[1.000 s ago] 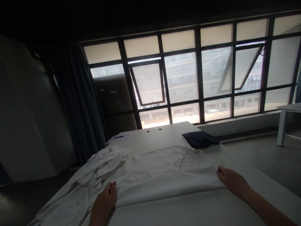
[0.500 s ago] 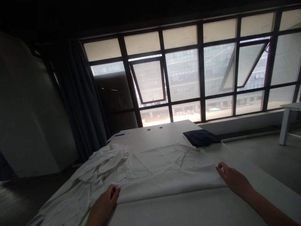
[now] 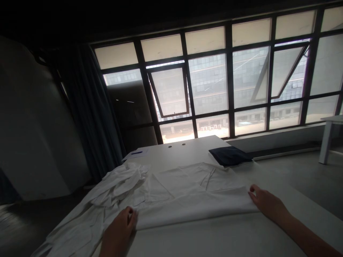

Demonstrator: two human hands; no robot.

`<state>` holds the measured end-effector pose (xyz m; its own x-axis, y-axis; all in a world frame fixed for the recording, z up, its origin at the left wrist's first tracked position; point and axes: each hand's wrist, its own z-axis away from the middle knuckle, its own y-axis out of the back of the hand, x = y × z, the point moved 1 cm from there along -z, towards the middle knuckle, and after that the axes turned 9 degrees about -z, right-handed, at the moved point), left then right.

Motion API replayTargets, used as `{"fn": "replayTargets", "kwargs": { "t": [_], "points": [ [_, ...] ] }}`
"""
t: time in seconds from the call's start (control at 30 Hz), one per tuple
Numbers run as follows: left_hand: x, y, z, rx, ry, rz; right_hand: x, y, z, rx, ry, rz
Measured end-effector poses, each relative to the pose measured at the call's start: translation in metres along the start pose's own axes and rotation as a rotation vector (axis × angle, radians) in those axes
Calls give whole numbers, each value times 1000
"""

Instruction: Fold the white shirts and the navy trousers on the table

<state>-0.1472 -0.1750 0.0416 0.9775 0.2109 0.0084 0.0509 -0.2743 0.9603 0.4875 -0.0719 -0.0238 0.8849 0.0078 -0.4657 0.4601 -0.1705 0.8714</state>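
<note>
1. L hand (image 3: pixel 118 229): at the near-left end of the folded band of the white garment (image 3: pixel 193 205). Fingers curled, tips touching the fold's edge. Can't tell if it's pinching; fingers partly hide the contact. Sits a bit further right along the edge than in the prev. frame, w/ the wrist lower in view.
2. R hand (image 3: pixel 269 206): at the fold's right end, fingers loosely bent, not spread flat, tips on the cloth. No clear pinch; can't tell for sure. Barely shifted vs. prev. frame, fingertips slightly further right.
3. White garment: lies on the white table (image 3: pixel 214 237), between both hands. Near part folded into a long band, flatter part beyond it w/ a few creases. Bunched part (image 3: pixel 120 187) on the left, trailing over the table's left edge. Fold line looks about the same as prev. frame.
4. Far end of table: folded navy cloth (image 3: pixel 229 156) well past the garment, sheet of paper (image 3: pixel 139 153) w/ blue pen (image 3: pixel 136 152) on it.
5. View tipped slightly vs. prev. frame: window frames (image 3: pixel 209 84) sit a little differently, table unchanged. Dark curtain (image 3: pixel 89 107) at left, white side table (image 3: pixel 328 134) at right.
</note>
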Motion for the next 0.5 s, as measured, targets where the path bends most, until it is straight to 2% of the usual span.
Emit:
{"fn": "replayTargets", "kwargs": {
  "t": [0.1,0.17,0.33,0.5],
  "points": [
    [21,6,-6,135,-144,-57,0,1,-1,4,-44,15],
    [41,10,-11,153,-233,-53,-1,0,-1,7,-68,36],
    [102,9,-25,71,-361,78,-4,-2,1,12,-77,90],
    [152,-13,-40,21,-446,235,-5,0,3,11,-48,123]
  ]
}}
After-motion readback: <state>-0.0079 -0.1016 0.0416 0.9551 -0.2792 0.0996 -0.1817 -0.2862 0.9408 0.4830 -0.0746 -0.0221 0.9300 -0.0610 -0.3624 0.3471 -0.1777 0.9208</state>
